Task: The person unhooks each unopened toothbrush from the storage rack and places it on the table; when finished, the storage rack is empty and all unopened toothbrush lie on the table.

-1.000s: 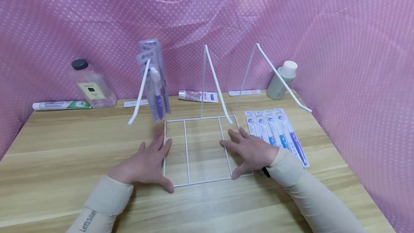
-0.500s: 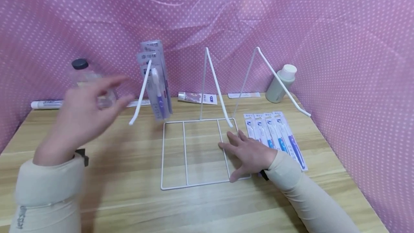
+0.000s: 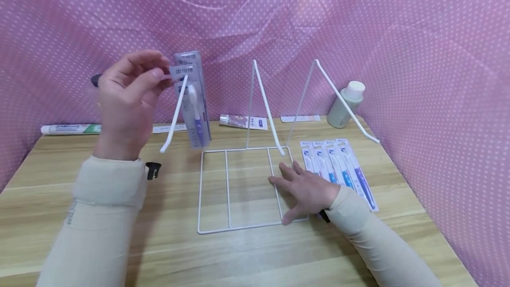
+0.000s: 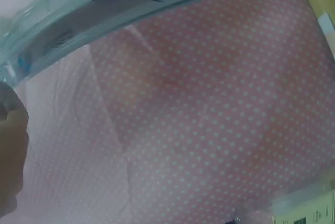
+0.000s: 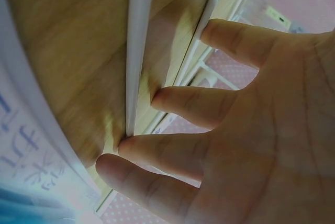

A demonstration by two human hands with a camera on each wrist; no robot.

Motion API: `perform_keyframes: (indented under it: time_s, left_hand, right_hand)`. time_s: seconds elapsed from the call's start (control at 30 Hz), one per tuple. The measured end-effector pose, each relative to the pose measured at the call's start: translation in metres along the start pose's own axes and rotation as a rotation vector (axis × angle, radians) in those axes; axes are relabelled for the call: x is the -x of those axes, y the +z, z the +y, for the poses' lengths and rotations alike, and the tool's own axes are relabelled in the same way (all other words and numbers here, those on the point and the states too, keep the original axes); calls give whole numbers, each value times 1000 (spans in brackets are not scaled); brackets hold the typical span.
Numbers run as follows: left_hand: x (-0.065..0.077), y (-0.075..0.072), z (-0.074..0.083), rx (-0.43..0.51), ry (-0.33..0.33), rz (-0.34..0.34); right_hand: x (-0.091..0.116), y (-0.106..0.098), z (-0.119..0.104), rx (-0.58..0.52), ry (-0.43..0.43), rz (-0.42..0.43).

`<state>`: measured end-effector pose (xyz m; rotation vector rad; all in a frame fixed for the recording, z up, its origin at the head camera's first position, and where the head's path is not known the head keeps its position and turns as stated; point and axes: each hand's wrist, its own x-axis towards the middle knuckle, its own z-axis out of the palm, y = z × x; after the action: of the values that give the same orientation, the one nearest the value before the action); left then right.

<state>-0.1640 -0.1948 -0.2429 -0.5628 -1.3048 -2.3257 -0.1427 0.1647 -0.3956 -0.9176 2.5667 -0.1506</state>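
Note:
Packaged toothbrushes (image 3: 196,114) hang in a stack on the left hook of a white wire rack (image 3: 229,194). At the upper left edge of the front pack, my left hand (image 3: 129,94) pinches the packaging between thumb and fingers. The left wrist view shows the clear toothbrush packs (image 4: 125,12) edge-on, with part of the left hand (image 4: 11,145) at their corner. My right hand (image 3: 308,189) rests spread over the right side of the rack's base. In the right wrist view, fingertips (image 5: 128,145) touch the base wires and the wood.
Several packaged toothbrushes (image 3: 360,176) lie in a row right of the rack, partly behind the right hand. Along the back are toothpaste tubes (image 3: 243,121), a green bottle (image 3: 344,107) and a bottle mostly hidden by the left hand. The rack's middle hook (image 3: 268,105) and right hook (image 3: 346,101) stick forward.
My left hand has left the rack's base, swung left and up, and taken hold of the hanging toothbrush pack's upper edge. The right hand stays in place.

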Motion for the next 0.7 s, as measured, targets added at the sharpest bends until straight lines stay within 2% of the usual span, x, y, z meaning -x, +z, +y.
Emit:
perform_keyframes:
  time_s: [0.1, 0.2, 0.43, 0.7]
  left_hand:
    - [3, 0, -6, -71, 1, -30]
    - [5, 0, -9, -89, 5, -43]
    - [6, -2, -9, -223, 37, -65]
    - [8, -2, -7, -250, 14, -23]
  right_hand:
    - [0, 1, 0, 1, -1, -2]
    - [0, 1, 0, 7, -1, -1]
    - [1, 0, -1, 18, -13, 10]
    - [1, 1, -1, 23, -14, 10]
